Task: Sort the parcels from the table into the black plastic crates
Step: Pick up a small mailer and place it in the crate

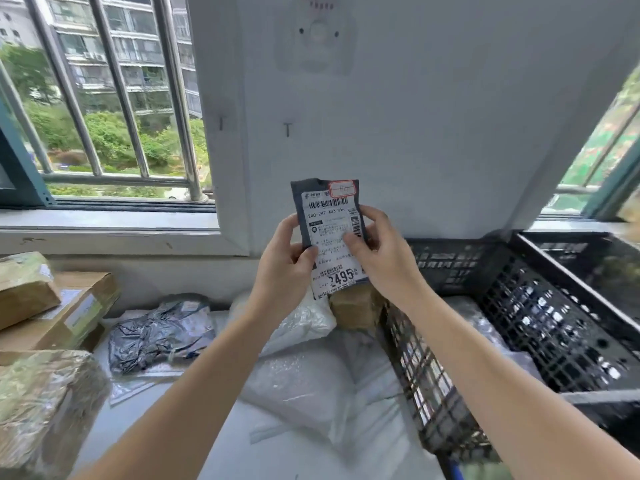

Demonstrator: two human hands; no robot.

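At far left, brown cardboard boxes (pixel 69 306) are stacked, glossy with clear tape. Below them lies a blocky taped box (pixel 41 403). Beside these is a crumpled dark grey poly bag (pixel 159 327), shiny and creased. Further right lie smooth white plastic mailers (pixel 311 386), then a small brown carton (pixel 356 306).

My left grip (pixel 287 258) pinches the left edge of the parcel (pixel 332 220), thumb on the front. My right grip (pixel 381 258) clasps the right edge, thumb pressed on the label. The parcel is a flat, dark grey plastic pouch with a white shipping label and a small red-bordered sticker at its top.

I hold it in the air above the small carton, roughly upright, with its long axis vertical, its top leaning slightly left and its label facing me.

To the right, a black plastic crate (pixel 519 323) with lattice walls holds a pale wrapped parcel (pixel 478 320). A second black crate (pixel 571 258) sits beyond it.

The surface (pixel 263 462) is pale. A barred window (pixel 104 98) at left shows trees and apartment blocks, a plain white wall (pixel 415 116) rises in the middle, and another window (pixel 595 161) is at far right.
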